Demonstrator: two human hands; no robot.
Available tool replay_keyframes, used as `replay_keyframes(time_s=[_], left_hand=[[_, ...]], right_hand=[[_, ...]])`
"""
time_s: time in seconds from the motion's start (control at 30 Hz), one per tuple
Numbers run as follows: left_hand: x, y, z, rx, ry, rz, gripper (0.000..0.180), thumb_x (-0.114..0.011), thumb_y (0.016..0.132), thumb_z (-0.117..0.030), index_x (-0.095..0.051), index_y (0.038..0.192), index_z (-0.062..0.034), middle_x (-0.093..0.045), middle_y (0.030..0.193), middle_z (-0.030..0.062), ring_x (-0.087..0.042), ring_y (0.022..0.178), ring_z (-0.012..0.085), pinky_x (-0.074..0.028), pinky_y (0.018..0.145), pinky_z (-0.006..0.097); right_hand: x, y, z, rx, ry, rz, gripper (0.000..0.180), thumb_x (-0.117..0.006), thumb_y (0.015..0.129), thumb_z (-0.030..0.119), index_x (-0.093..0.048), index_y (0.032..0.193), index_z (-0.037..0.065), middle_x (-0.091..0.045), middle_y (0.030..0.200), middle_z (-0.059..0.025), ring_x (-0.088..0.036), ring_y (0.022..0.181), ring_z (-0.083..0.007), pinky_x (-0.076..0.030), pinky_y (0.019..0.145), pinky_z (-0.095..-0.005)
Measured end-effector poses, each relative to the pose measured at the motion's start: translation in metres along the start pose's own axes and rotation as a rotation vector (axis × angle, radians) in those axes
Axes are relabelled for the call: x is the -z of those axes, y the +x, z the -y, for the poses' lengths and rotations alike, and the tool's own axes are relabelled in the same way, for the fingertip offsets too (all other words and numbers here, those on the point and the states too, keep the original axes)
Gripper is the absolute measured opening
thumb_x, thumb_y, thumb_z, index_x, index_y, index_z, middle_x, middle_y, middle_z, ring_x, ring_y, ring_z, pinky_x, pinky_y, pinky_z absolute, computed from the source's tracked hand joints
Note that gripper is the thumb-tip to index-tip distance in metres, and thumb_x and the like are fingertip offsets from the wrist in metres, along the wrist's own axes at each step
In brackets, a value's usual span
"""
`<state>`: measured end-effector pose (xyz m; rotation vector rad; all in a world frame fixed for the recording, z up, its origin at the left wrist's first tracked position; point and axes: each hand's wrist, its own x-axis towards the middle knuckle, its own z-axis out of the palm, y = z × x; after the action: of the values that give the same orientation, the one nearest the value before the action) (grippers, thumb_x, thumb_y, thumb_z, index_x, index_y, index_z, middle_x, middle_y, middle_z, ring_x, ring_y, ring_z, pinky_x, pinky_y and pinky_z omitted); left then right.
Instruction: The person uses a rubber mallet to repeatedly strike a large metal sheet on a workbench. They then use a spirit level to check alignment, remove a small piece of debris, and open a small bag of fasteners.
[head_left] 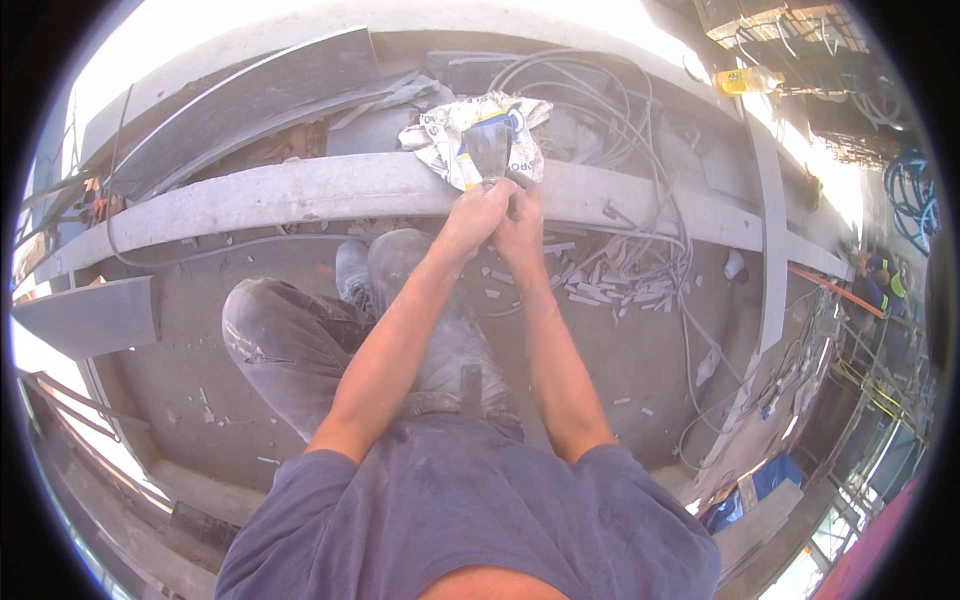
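While you're leaning over the concrete beam (300, 190), both your hands are clamped together on the handle of a wide-blade scraper (488, 150). Your left hand (478, 212) and right hand (520, 225) are touching each other, fingers wrapped tight, nothing else in them.

The blade is sitting straight ahead of your hands, just beyond the knuckles. Its long axis is running away from you, handle toward your chest, blade edge pointing out past the beam. Neither hand is clearly nearer the blade; the left one is sitting slightly on top, the right tucked beside and under it.

Under and around the blade, a crumpled paper sack (440, 140) is lying on the beam's far side, touching the blade from the left and behind. I can't tell whether the blade tip is pressing into the sack or resting above it.

You're standing with one knee raised, dusty grey trousers (290, 340) over the floor slab (180, 400). Broken white chips (610, 285) are scattered just right of your hands, below the beam. Grey cables (610, 110) are looping behind the sack and trailing down the right side. A yellow bottle (748, 80) is lying well apart at upper right, in hard sunlight. A blue sheet (775, 480) is showing lower right, and a person in a hi-vis vest (885, 285) is working far right.
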<state>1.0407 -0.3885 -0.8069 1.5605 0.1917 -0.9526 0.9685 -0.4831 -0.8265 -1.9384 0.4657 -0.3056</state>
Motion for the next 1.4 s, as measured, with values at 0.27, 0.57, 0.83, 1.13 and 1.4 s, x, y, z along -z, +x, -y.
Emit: replay_keyframes(time_s=[0.27, 0.57, 0.83, 1.13, 1.4], left_hand=[[0.017, 0.034, 0.004, -0.237, -0.039, -0.293, 0.042, -0.069, 0.103, -0.032, -0.073, 0.12, 0.0064, -0.076, 0.111, 0.0183, -0.074, 0.094, 0.0297, -0.057, 0.084, 0.042], [0.08, 0.18, -0.026, -0.314, 0.79, -0.334, 0.045, -0.082, 0.086, -0.027, -0.074, 0.116, 0.0056, -0.075, 0.124, 0.0344, -0.073, 0.121, 0.0478, -0.057, 0.105, 0.054], [0.064, 0.14, -0.015, -0.436, 0.46, -0.503, 0.031, -0.076, 0.083, -0.016, -0.077, 0.108, 0.0029, -0.081, 0.105, 0.0273, -0.079, 0.104, 0.0462, -0.06, 0.093, 0.053], [0.039, 0.107, 0.039, -0.398, 0.274, -0.512, 0.031, -0.073, 0.084, -0.009, -0.076, 0.113, 0.0034, -0.081, 0.106, 0.0281, -0.079, 0.105, 0.045, -0.059, 0.093, 0.05], [0.057, 0.114, 0.061, -0.333, -0.09, -0.363, 0.029, -0.081, 0.087, -0.008, -0.081, 0.115, -0.0001, -0.086, 0.104, 0.0123, -0.08, 0.092, 0.0194, -0.062, 0.083, 0.038]], right_hand=[[0.023, 0.001, 0.011, -0.275, 0.433, -0.117, 0.043, -0.061, 0.101, 0.002, -0.072, 0.142, -0.001, -0.05, 0.161, -0.0148, -0.057, 0.145, -0.0297, -0.045, 0.122, -0.0427], [0.029, -0.032, -0.025, -0.318, 0.002, -0.05, 0.053, -0.057, 0.1, 0.006, -0.06, 0.153, -0.001, -0.062, 0.142, -0.0254, -0.065, 0.132, -0.0424, -0.048, 0.118, -0.0485], [0.049, -0.036, -0.048, -0.312, -0.226, -0.183, 0.053, -0.053, 0.115, 0.029, -0.055, 0.161, 0.001, -0.066, 0.14, -0.0343, -0.064, 0.129, -0.0499, -0.048, 0.112, -0.0542], [-0.003, 0.072, 0.021, 0.088, -0.551, 0.061, 0.049, -0.054, 0.115, 0.031, -0.061, 0.159, 0.012, -0.068, 0.122, -0.035, -0.07, 0.116, -0.0501, -0.057, 0.1, -0.0547], [-0.037, 0.062, -0.042, -0.02, -0.921, 0.335, 0.054, -0.058, 0.105, 0.026, -0.064, 0.154, 0.005, -0.076, 0.103, -0.0275, -0.078, 0.09, -0.0484, -0.062, 0.08, -0.0599]])
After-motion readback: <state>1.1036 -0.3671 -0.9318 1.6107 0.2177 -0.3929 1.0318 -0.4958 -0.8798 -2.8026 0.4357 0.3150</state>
